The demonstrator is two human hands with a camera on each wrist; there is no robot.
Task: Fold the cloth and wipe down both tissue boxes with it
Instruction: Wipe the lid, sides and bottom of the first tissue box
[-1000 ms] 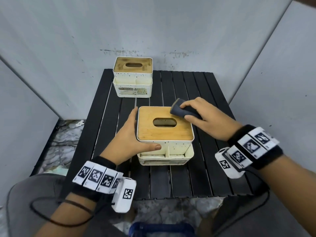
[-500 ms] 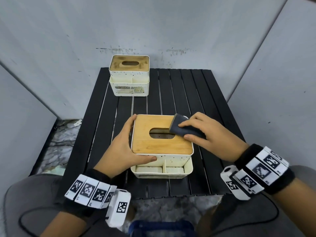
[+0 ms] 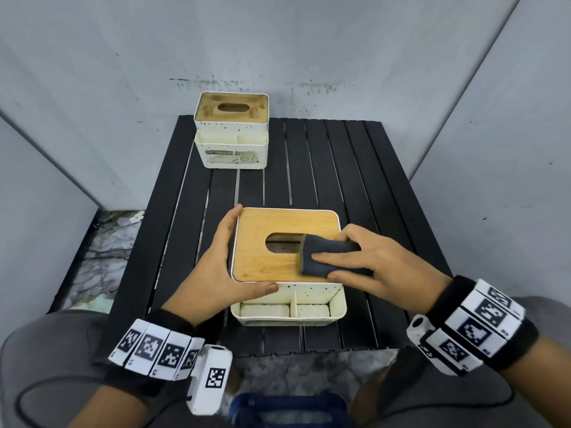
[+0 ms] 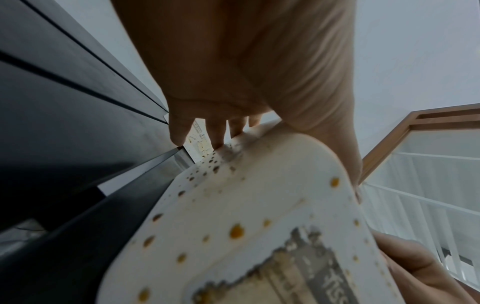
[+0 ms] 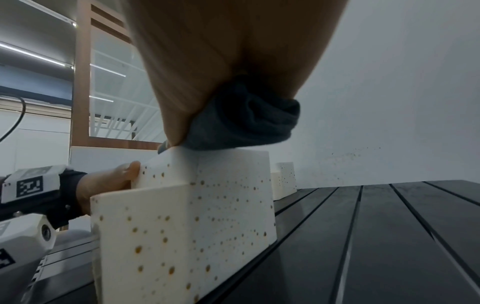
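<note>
Both forearms reach forward, each wrist wrapped in a black band carrying square-patterned markers and a white camera. The left hand (image 3: 216,273) lies with its fingers (image 3: 227,230) straight and together, pointing away from the person, while its thumb (image 3: 259,288) stretches sideways toward the right hand. The right hand (image 3: 370,267) sits palm down, just beside the left thumb's tip, its fingers extended leftward and slightly bent, pinching between thumb and fingers.
</note>
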